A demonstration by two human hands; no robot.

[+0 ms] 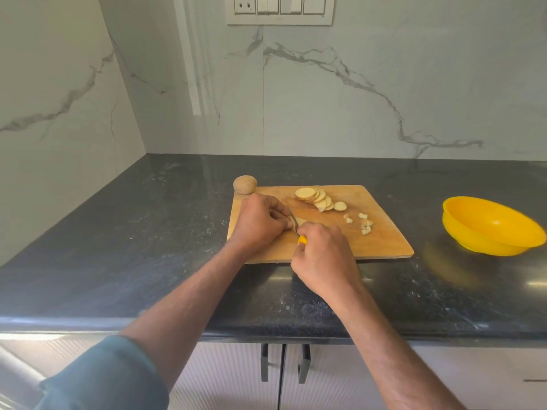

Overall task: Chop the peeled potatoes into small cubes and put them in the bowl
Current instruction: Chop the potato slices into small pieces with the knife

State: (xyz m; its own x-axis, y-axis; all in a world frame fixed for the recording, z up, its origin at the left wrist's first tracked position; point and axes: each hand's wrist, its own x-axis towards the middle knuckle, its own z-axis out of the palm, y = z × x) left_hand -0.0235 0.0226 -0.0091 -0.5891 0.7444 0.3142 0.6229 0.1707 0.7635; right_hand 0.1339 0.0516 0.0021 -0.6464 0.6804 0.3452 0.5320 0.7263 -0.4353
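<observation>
A wooden cutting board (381, 241) lies on the dark counter. My right hand (322, 255) grips a yellow-handled knife (302, 240), its blade (293, 221) angled up toward my left hand (259, 223). My left hand's curled fingers hold down a pale potato piece (301, 221), mostly hidden. A fanned row of round potato slices (316, 198) lies at the board's far side. Several small cubes (362, 223) are scattered to the right. A whole potato (245, 184) sits at the board's far left corner. A yellow bowl (491, 226) stands at the right.
The black stone counter (148, 232) meets marble walls at the back and left. A switch panel (279, 8) hangs on the back wall. Cabinet doors with dark handles (284, 362) sit below the counter's front edge.
</observation>
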